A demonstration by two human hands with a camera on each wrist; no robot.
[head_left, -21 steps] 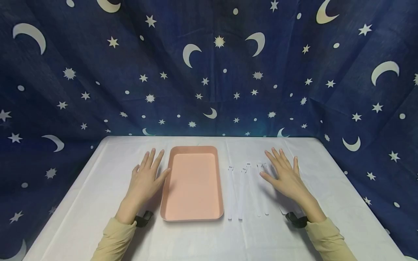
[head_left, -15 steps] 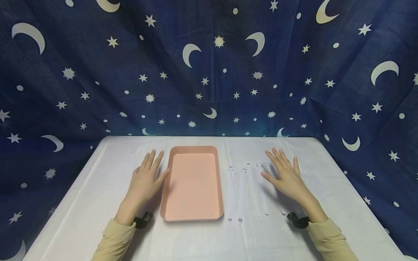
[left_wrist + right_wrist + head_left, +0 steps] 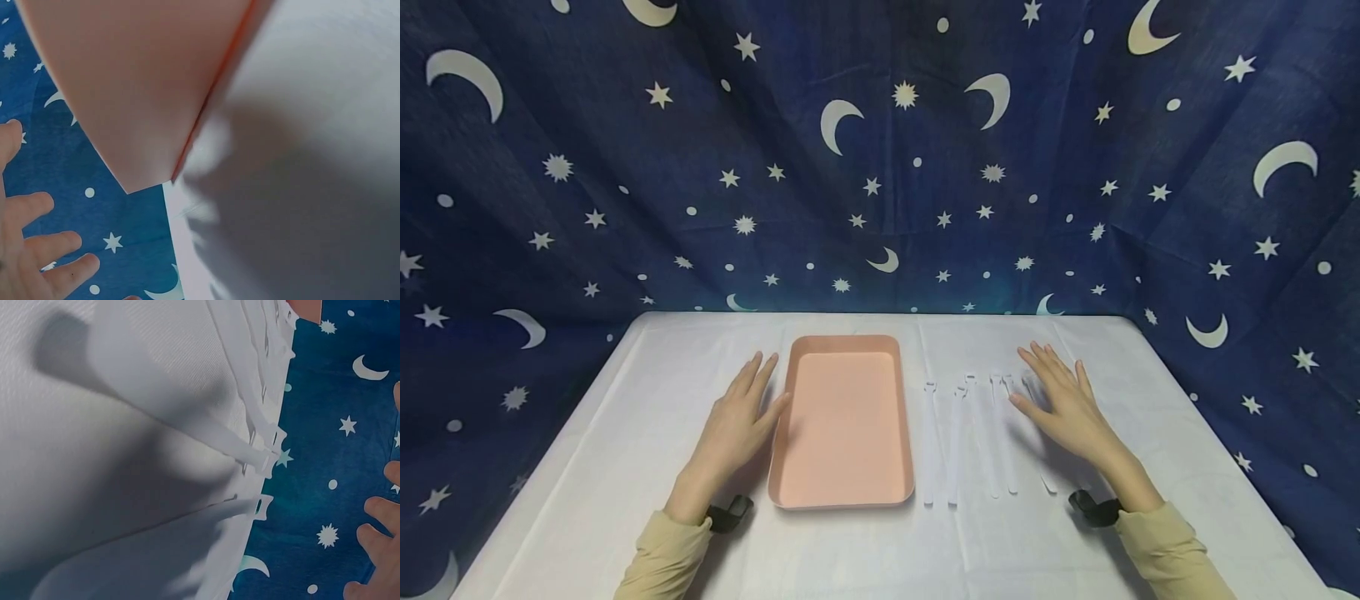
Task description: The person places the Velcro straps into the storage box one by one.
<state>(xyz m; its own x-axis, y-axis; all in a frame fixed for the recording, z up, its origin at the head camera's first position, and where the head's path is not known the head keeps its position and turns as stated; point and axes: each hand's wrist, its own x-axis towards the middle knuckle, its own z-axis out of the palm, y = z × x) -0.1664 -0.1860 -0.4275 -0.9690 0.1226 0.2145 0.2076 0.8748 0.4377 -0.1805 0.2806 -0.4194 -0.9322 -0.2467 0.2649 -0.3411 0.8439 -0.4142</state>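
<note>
Left grip (image 3: 733,425) on my end was a bare hand with its fingers straight and a bit spread, holding nothing, right by the long left side of the pink tray (image 3: 846,425). From the head view its thumb tip lined up with the tray's rim, but I honestly couldn't tell whether the two were touching. Right grip (image 3: 1067,412) was pretty much the mirror of that: fingers straight and fanned out, nothing held, thumb pointing in toward a bunch of skinny white strips (image 3: 956,450). I had those strips lying side by side between the tray and that hand, with the rightmost one partly hidden by the hand. On the right wrist view I could make out little slotted heads at their far ends, plus a pink corner of the tray up top. My left wrist view was mostly the tray's outer wall, big and close.

Tray sat flat on the counter (image 3: 835,550), a little left of the middle, and a white cloth (image 3: 1123,367) covered that counter. Further out I got black gadgets (image 3: 730,514) at both wrists, tan sleeves (image 3: 658,554), and a navy backdrop (image 3: 820,200) printed with pale moons, stars and dots.
</note>
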